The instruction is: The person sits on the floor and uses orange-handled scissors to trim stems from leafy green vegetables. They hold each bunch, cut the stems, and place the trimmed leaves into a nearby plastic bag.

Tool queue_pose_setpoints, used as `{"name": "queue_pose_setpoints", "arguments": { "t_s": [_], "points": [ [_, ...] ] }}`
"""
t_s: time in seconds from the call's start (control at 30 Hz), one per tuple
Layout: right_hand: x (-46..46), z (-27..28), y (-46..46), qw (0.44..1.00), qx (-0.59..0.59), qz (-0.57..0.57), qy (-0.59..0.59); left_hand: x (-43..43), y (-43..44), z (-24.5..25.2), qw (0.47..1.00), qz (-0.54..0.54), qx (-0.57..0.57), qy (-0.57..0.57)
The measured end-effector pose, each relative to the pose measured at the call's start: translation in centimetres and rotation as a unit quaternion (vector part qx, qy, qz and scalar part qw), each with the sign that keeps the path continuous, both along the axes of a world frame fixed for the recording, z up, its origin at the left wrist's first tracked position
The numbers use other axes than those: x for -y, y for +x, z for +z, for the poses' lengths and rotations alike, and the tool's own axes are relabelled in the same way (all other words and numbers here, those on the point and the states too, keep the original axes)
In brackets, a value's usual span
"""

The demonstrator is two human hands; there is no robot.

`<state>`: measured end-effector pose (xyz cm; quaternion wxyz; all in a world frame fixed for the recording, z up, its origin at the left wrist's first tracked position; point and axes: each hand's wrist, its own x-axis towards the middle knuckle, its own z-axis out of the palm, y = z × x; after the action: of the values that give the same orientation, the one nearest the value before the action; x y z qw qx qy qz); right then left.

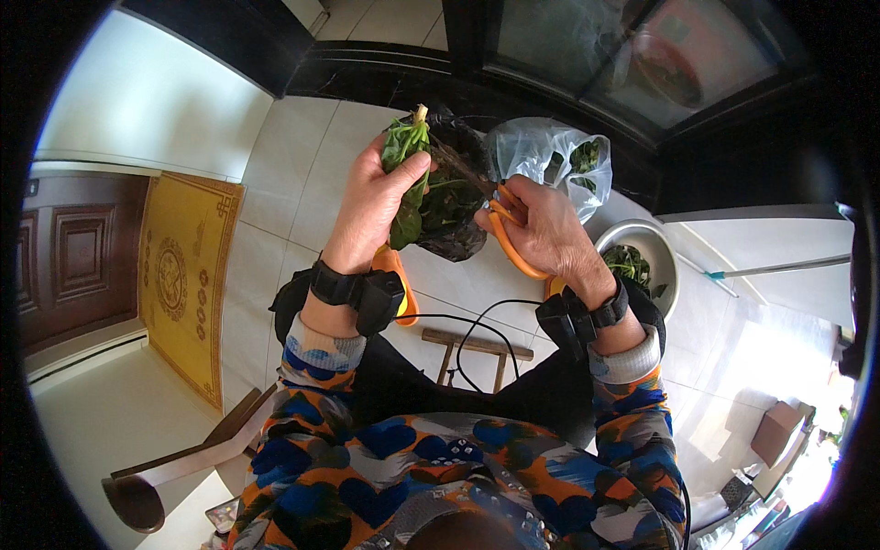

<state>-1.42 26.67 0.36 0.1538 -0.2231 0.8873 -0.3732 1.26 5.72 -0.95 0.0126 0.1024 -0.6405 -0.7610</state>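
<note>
My left hand grips a leafy green vegetable, its pale cut root end pointing up and away from me. In my right hand is a pair of scissors with orange handles; the dark blades reach left toward the stem. Whether the blades touch the stem I cannot tell. Below both hands a black plastic bag stands open on the floor, with leaves and trimmings inside. A clear plastic bag holding greens sits just beyond my right hand. Beside my right wrist, a metal basin contains more leafy greens.
A wooden stool frame shows between my knees, with a black cable looping over it. Orange shoes are on the tiled floor. A yellow doormat lies at the left by a brown door. Dark-framed glass doors stand ahead.
</note>
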Motion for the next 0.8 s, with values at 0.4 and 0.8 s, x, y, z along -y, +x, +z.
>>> {"name": "queue_pose_setpoints", "arguments": {
  "t_s": [0.4,0.8],
  "points": [
    [-0.07,0.04,-0.16,1.000,0.010,-0.008,0.013,-0.17,-0.07,-0.39,0.998,-0.005,-0.031,-0.056],
    [-0.08,0.07,-0.19,0.999,0.019,-0.014,0.022,-0.40,0.16,-0.69,0.981,-0.005,-0.062,-0.182]
  ]
}}
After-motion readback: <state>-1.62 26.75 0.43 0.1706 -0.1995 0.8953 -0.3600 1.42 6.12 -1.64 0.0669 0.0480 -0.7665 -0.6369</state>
